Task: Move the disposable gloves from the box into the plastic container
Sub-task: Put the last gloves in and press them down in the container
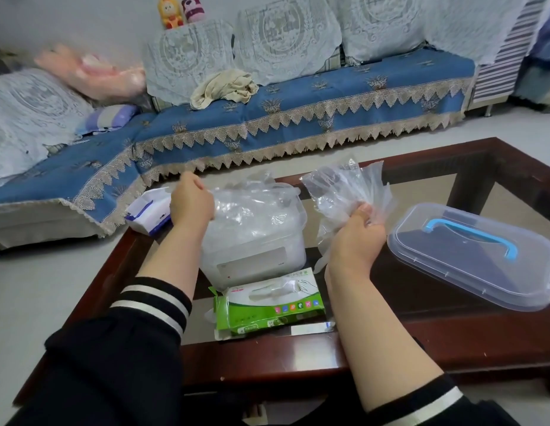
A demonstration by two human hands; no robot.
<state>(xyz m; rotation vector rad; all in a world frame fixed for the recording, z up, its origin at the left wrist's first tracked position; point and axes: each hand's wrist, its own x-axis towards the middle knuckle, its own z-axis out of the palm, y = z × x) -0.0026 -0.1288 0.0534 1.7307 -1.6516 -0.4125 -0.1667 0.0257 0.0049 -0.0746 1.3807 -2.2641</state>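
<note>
A clear plastic container [267,253] stands mid-table, filled with crumpled transparent disposable gloves [249,207]. My left hand [190,201] reaches over its far left rim and grips the gloves inside. Just right of the container and above the table, my right hand [358,229] holds up a bunch of clear gloves [347,186]. The green and white glove box [267,305] lies on its side in front of the container, with its end flap open.
The container's clear lid [476,259] with a blue handle lies on the right of the dark wooden table [390,339]. A white and blue packet [147,210] sits at the far left corner. A blue covered sofa [267,118] runs behind.
</note>
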